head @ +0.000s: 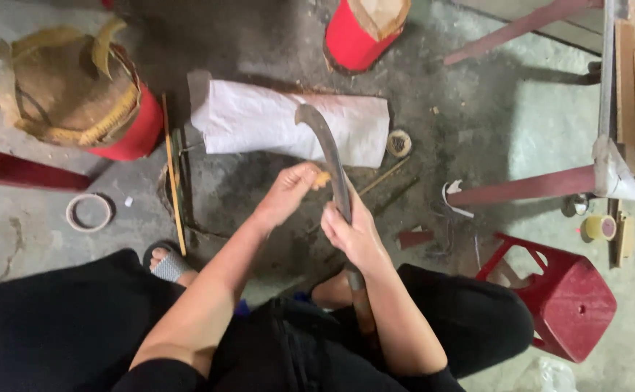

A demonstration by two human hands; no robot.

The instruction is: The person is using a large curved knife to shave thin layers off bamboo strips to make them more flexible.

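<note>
Over floor, right hand [353,231] gripping curved blade [326,149]

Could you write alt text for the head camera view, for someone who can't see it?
Seen from above, a seated person's right hand grips a curved blade while the left hand holds a small tan piece against it. A white sack lies on the concrete floor beyond.

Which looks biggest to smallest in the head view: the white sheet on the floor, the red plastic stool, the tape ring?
1. White sheet, the widest.
2. Red plastic stool, clearly smaller in view, though nearer the camera.
3. Tape ring, by far the smallest.
</note>
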